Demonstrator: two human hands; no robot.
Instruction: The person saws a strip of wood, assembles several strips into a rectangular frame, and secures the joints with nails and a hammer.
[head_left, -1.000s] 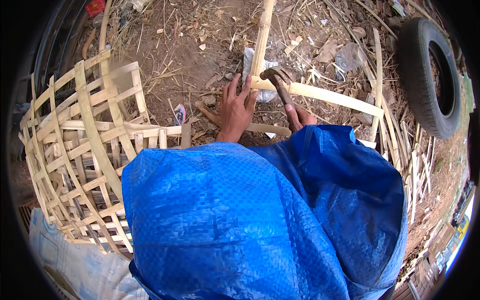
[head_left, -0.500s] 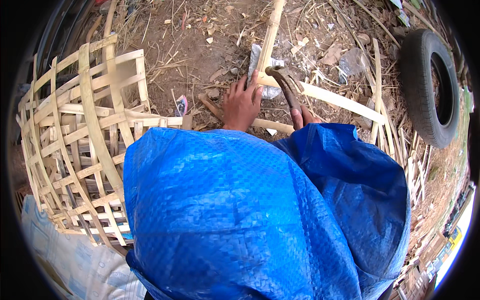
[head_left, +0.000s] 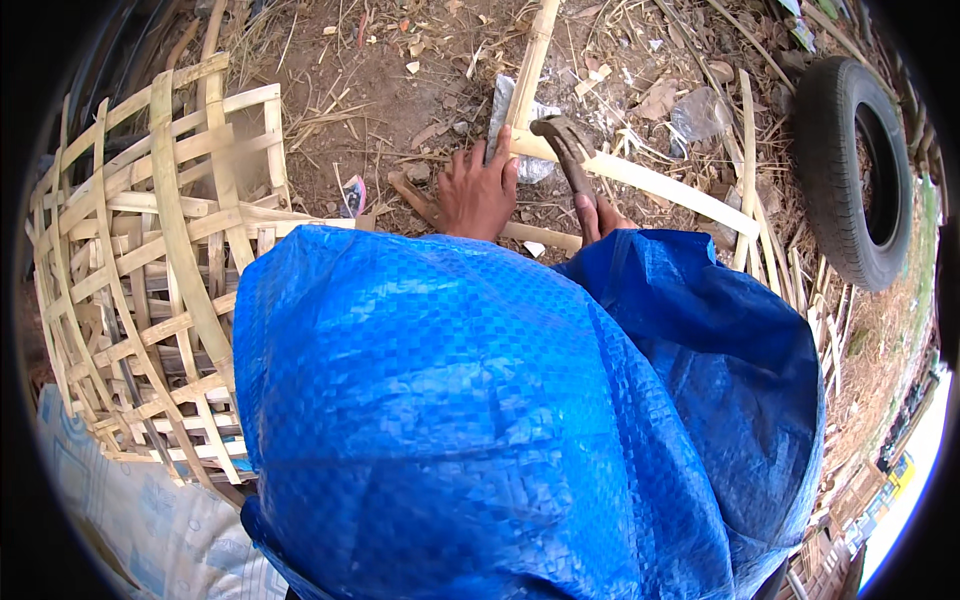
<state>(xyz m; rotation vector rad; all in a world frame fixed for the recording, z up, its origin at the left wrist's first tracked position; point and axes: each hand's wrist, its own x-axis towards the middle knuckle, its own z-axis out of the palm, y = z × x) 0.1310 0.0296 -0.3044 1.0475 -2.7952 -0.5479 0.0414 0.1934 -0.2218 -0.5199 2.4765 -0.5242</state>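
Observation:
A claw hammer [head_left: 578,178] is in my right hand [head_left: 603,216], which is closed around its handle. The hammer's head is over a pale bamboo strip [head_left: 680,190], near the strip's left end. My left hand [head_left: 478,193] holds that end, with the index finger and thumb on either side of it. Under the joint lies a grey block [head_left: 537,172], partly covered. A second bamboo strip [head_left: 535,65] runs from this spot toward the far edge. Whether a nail stands there cannot be made out.
An open-weave bamboo basket [head_left: 165,300] lies to my left. A black tyre [head_left: 815,180] stands at the right, past a pile of split bamboo [head_left: 770,265]. Blue woven plastic sheeting [head_left: 450,400] covers my lap. Dry leaves and shavings litter the soil.
The view has shifted slightly, so everything sits a little higher and further left. Both hands keep their places at the strip, and the hammer head stays close above it.

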